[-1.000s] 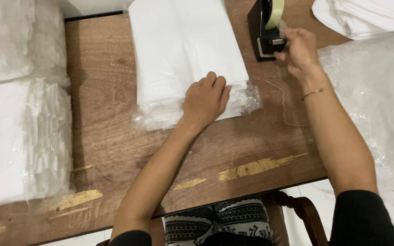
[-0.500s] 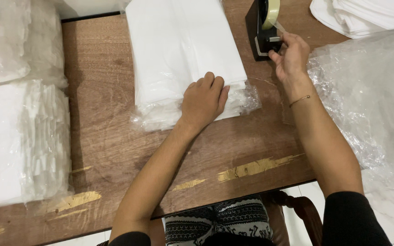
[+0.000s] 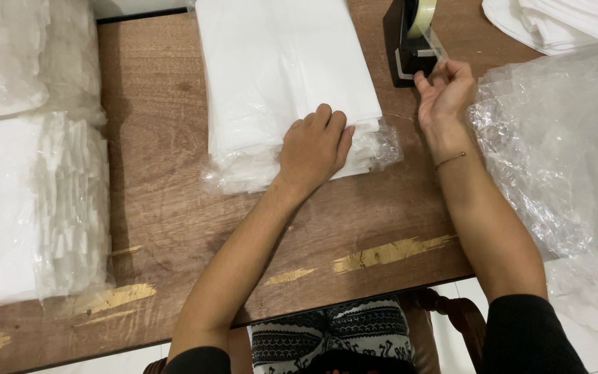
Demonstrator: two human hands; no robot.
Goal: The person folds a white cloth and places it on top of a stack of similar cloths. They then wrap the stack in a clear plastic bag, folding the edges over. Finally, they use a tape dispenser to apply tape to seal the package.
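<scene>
Beside the tape dispenser (image 3: 410,41), bagged white cloth stack (image 3: 282,83) lies on desk (image 3: 160,194), long axis running away from person. Left hand (image 3: 315,149) presses flat, grip open, on its near end; right hand (image 3: 444,90) pinches tape strip (image 3: 436,45).

- A small packing workspace, likely home-based, is showing itself on a worn brown wooden table (image 3: 160,208) whose near edge is chipping to pale patches.
- Stacks of folded white cloth in clear plastic bags (image 3: 29,208) are lying along the left side, with another wrapped white stack (image 3: 278,76) sitting at the centre.
- A black desktop tape dispenser (image 3: 410,41) is standing at the far edge.
- Loose crinkled clear plastic sheeting (image 3: 562,152) is piling up on the right, with unwrapped folded white cloths (image 3: 562,21) lying beyond it.
- Pale floor tiles (image 3: 590,325) and a dark carved wooden chair (image 3: 451,312) are showing below the table.
</scene>
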